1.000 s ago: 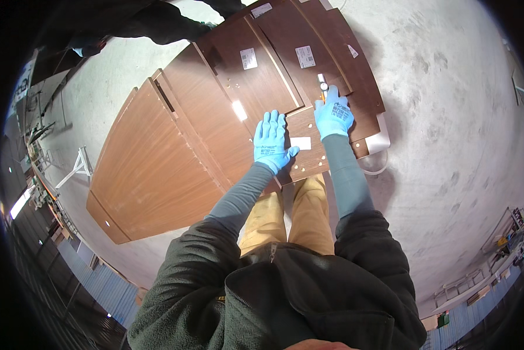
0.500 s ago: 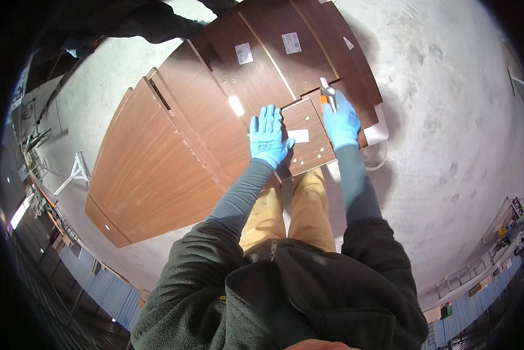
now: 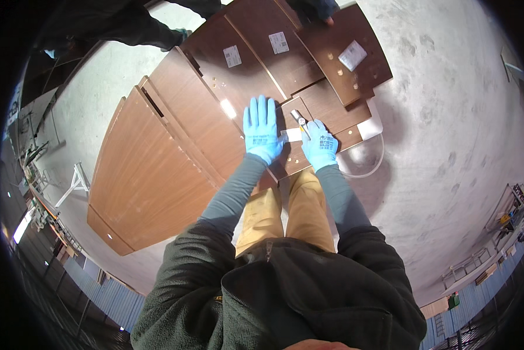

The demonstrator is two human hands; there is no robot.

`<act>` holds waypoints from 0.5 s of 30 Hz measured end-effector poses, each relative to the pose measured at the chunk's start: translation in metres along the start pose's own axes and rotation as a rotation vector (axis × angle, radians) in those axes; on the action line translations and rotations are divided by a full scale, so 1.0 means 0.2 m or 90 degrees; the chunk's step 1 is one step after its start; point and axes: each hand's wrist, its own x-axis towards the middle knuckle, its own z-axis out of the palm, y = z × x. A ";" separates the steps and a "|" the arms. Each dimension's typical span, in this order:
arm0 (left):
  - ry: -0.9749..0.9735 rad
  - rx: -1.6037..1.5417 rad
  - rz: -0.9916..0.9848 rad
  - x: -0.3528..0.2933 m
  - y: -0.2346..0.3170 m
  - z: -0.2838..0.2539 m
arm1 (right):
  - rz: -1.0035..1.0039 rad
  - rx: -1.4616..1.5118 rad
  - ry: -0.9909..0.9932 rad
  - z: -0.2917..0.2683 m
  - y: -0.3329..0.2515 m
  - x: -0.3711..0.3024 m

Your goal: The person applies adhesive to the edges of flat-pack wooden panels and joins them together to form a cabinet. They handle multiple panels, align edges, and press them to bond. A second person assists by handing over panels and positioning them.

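hammer (image 3: 297, 116), in the head view, lay nearer the left hand (image 3: 262, 131) than half a second earlier, its metal head over the small brown board (image 3: 291, 107) and just above the white label (image 3: 290, 135); whether it touched the board could not be told. the right hand (image 3: 320, 144), in a blue glove, was closed round its handle and had shifted left from the board's far edge. the left hand had barely moved: gripping nothing, it was spread flat, palm down, fingers pointing away from the person, thumb reaching toward the label.

farther right, a dark brown panel (image 3: 364, 73) now sat skewed over its neighbours, with pale spots and a white rectangle (image 3: 352, 56) on its face, where only a small white triangle had shown before. another person's hand (image 3: 329, 21) had appeared beside its upper edge.
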 end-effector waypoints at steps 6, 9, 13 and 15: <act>0.028 -0.027 0.094 0.29 -0.05 -0.04 | 0.015 0.061 0.046 -0.04 0.05 -0.24; -0.095 0.011 0.093 0.36 -0.03 -0.01 | 0.160 0.391 -0.101 -0.08 0.08 -0.36; -0.082 -0.009 0.101 0.35 0.02 0.00 | 0.228 0.921 -0.311 -0.18 0.10 -0.40; -0.078 0.012 0.137 0.34 0.04 0.00 | 0.280 0.984 -0.357 -0.23 0.09 -0.39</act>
